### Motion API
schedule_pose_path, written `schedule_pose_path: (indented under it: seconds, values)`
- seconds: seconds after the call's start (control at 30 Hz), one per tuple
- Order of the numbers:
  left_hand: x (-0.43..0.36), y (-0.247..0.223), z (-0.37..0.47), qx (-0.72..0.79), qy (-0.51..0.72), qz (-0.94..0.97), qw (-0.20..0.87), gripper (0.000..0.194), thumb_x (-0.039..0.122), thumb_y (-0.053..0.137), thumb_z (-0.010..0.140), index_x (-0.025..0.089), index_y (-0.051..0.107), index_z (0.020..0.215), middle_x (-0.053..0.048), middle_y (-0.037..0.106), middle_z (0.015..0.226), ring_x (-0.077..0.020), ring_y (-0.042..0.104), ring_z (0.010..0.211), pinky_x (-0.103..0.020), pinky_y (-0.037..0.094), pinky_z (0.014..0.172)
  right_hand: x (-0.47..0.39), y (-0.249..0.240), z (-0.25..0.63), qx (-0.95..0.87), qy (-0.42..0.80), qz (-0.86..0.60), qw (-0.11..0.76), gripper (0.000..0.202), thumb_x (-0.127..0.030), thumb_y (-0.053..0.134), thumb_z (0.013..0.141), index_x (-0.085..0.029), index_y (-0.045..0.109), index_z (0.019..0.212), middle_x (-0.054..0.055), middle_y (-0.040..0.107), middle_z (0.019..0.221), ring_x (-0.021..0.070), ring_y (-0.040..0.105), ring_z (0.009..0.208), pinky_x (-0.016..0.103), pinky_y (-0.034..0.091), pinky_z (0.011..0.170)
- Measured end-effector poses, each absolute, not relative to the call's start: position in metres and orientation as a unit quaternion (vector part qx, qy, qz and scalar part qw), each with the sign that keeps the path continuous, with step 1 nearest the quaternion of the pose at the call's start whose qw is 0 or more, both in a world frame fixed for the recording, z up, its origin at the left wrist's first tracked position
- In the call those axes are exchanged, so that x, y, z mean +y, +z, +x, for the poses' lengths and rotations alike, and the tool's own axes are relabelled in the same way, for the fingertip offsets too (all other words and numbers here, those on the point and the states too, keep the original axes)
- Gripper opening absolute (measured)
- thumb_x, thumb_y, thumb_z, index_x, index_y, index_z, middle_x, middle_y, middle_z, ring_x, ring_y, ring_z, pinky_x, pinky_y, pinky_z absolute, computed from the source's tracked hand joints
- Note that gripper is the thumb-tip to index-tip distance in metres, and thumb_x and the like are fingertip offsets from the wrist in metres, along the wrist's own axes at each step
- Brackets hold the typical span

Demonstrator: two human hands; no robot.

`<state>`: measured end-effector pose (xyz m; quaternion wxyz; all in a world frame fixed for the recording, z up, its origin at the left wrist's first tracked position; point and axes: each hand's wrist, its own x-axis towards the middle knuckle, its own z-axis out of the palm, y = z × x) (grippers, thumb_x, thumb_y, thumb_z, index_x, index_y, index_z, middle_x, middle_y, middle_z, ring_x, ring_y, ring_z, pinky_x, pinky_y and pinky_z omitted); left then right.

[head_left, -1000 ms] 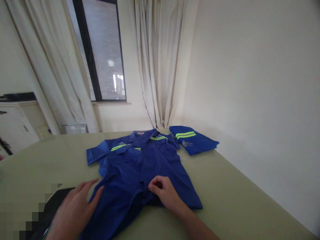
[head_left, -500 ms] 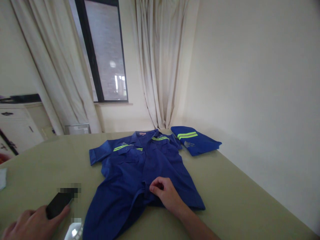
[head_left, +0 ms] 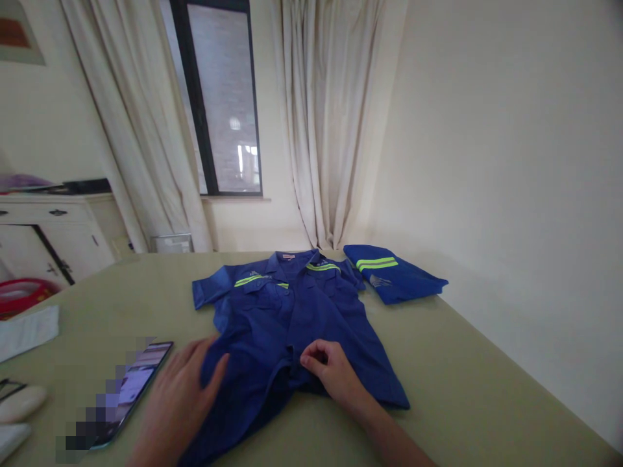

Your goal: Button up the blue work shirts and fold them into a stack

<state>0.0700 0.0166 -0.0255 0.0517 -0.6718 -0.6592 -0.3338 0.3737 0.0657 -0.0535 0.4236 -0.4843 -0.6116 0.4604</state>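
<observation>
A blue short-sleeved work shirt (head_left: 257, 337) with yellow-green reflective stripes is spread on the table, collar at the far end. Its near left side reaches toward me in loose folds. My right hand (head_left: 333, 373) is closed in a pinch at the shirt's lower front, beside the button edge; the cloth at the fingertips is partly hidden. Over the shirt's left side, my left hand (head_left: 187, 383) has thumb and fingers apart, slightly blurred, with nothing in it. A phone (head_left: 141, 383) with a lit screen lies left of that hand, partly pixelated.
Behind the shirt on the right lies a folded blue garment (head_left: 394, 275) with a similar stripe. White paper (head_left: 29, 331) and a pale rounded object (head_left: 22, 405) are at the left. The green-topped table (head_left: 462, 376) runs along a wall; curtains (head_left: 335, 117) hang behind.
My left hand has let go of the phone, which now lies on the table, and has moved right over the shirt. The view has turned left; my right hand stays at the shirt.
</observation>
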Motion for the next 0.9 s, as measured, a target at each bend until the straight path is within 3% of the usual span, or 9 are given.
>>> schedule_pose_path:
  seconds: [0.13,0.3,0.57,0.67,0.9]
  values:
    - [0.028,-0.005,0.157,-0.541,-0.340,-0.762,-0.107,0.027,0.039,0.052,0.098,0.028,0.068,0.118,-0.006,0.071,0.115,-0.0246,0.065,0.109,-0.041,0.052,0.100,0.065,-0.050,0.375,-0.616,0.463,-0.477,0.423,0.021,-0.039,0.073,0.077,-0.018,0.072,0.076,0.000,0.062,0.067,0.0163,0.054,0.067,0.027,0.040,0.065]
    - [0.043,-0.012,0.200,-0.493,-0.346,-0.777,-0.187,0.015,0.027,0.059,0.095,0.025,0.074,0.095,-0.004,0.069,0.097,-0.0205,0.065,0.092,-0.033,0.052,0.086,0.067,-0.044,0.380,-0.624,0.452,-0.469,0.431,0.021,-0.039,0.070,0.078,-0.018,0.072,0.077,0.001,0.065,0.069,0.0170,0.055,0.069,0.028,0.042,0.066]
    - [0.048,-0.028,0.191,-0.504,-0.382,-0.713,-0.302,0.015,0.028,0.066,0.089,0.025,0.074,0.101,0.000,0.072,0.089,-0.0172,0.064,0.078,-0.028,0.048,0.074,0.060,-0.036,0.379,-0.658,0.398,-0.474,0.429,0.013,-0.031,0.069,0.082,-0.019,0.071,0.078,0.002,0.067,0.075,0.0179,0.059,0.073,0.029,0.044,0.070]
    - [0.046,-0.027,0.192,-0.501,-0.379,-0.706,-0.327,0.017,0.030,0.065,0.090,0.024,0.074,0.102,0.000,0.073,0.087,-0.0168,0.063,0.076,-0.027,0.047,0.071,0.056,-0.030,0.378,-0.679,0.366,-0.470,0.429,0.012,-0.030,0.067,0.085,-0.021,0.070,0.078,0.002,0.066,0.078,0.0181,0.058,0.074,0.028,0.044,0.069]
    - [0.044,-0.028,0.196,-0.509,-0.355,-0.725,-0.299,0.013,0.029,0.063,0.091,0.022,0.072,0.085,0.000,0.069,0.079,-0.0156,0.062,0.072,-0.025,0.043,0.065,0.052,-0.025,0.376,-0.717,0.317,-0.455,0.422,0.013,-0.028,0.064,0.090,-0.022,0.068,0.080,0.003,0.063,0.081,0.0183,0.056,0.074,0.029,0.043,0.068]
